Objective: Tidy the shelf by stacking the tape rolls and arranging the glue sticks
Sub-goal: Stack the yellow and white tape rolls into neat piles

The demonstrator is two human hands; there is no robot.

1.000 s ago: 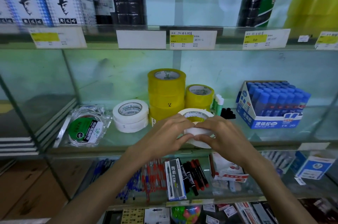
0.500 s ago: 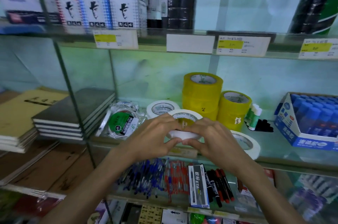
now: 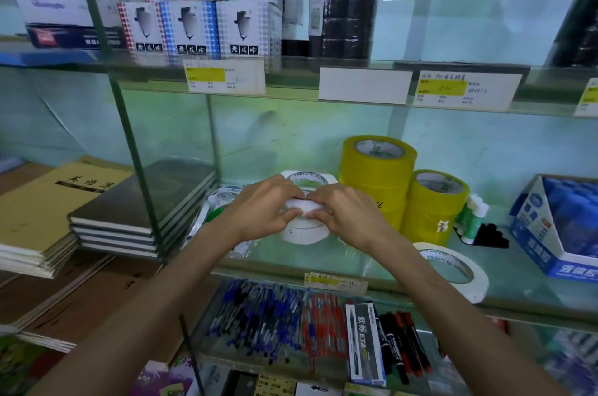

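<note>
Both hands hold one white tape roll over a white roll stack on the glass shelf. My left hand grips its left side and my right hand its right side. It touches or hovers just above the stack; I cannot tell which. Another white roll lies flat at the shelf's front right. A tall yellow tape stack and a shorter one stand behind. Green glue bottles and a blue box of glue sticks sit to the right.
A plastic-wrapped green tape lies left of my hands. Stacked notebooks sit beyond a glass divider. Below are pens and markers. The shelf above holds boxes and black rolls.
Both hands carried the white roll leftward from the shelf's front to above the white stack. The view panned left, and the other white roll stays behind at the right.
</note>
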